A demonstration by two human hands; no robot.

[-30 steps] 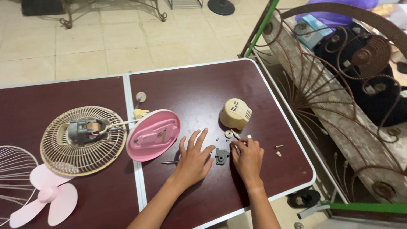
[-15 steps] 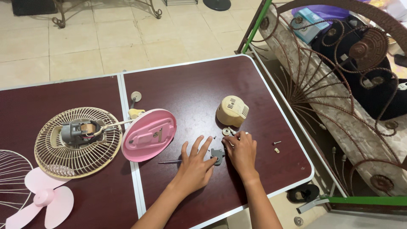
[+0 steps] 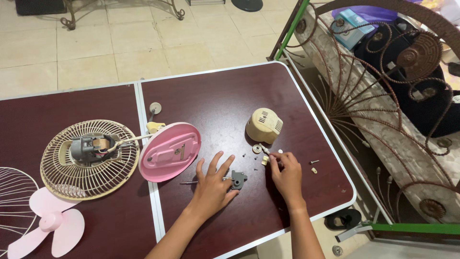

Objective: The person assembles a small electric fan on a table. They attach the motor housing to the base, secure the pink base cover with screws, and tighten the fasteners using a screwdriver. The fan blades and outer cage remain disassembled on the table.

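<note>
In the head view, a dark red worktop with a white rim is seen from above. The left hand lies near the middle of the near edge, its fingers spread open and flat, with the thumb side touching a small grey part that rests on the worktop just to its right. A thin metal rod lies just left of this hand. The right hand is placed to the right of the grey part; its fingers are curled, and a small cream piece is pinched or touched at the fingertips, though which of the two cannot be told. Just beyond, a small round disc and a few tiny dark screws are scattered. A cream domed cover sits farther off, near the right hand. A screw and a pale bit lie right of that hand. To the left, a pink oval base is tilted on its edge, joined by a stem to a cream wire grille holding a grey motor. A pink fan blade lies at the near left corner.
</note>
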